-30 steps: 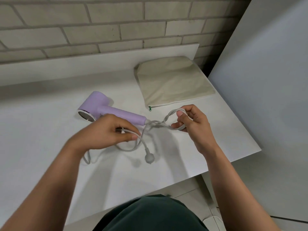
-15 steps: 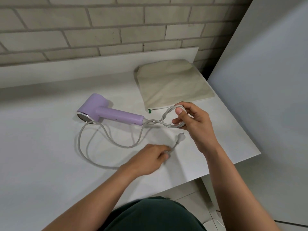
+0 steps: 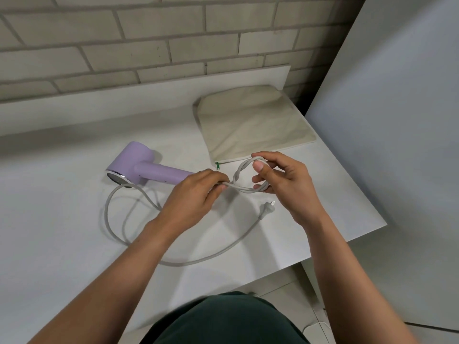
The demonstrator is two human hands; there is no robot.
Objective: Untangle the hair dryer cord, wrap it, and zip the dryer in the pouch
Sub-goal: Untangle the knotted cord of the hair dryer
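The grey cord (image 3: 239, 171) is caught up between my two hands, just above the bench (image 3: 62, 232), right of middle. A short stretch of it is twisted on itself and opens into a small loop. My right hand (image 3: 290, 184) grips that loop: the thumb presses on its far side and the curled fingers (image 3: 260, 180) hook through it, with the near strand running under them. My left hand (image 3: 196, 194) sits just left of the twist, and its fingers (image 3: 218, 188) are curled in a pinch on the cord where the strands cross. I cannot tell how the cord runs beneath that hand.

The rest of the cord lies slack on the bench. One wide curve sweeps from under the dryer's head toward the near side, passes beneath my left forearm, then bends back up to the plug (image 3: 268, 206), which lies flat just near of my right hand, untouched.

The lilac hair dryer (image 3: 149, 170) lies on its side to the left, with its handle pointing right toward my left hand.

The beige pouch (image 3: 250, 125) lies flat on the far right of the bench. Its zip edge faces me, just beyond my right hand, and the green zip pull (image 3: 217, 165) is at its left end.

A brick wall (image 3: 149, 33) stands behind the bench, and a pale panel (image 3: 397, 120) stands to the right.
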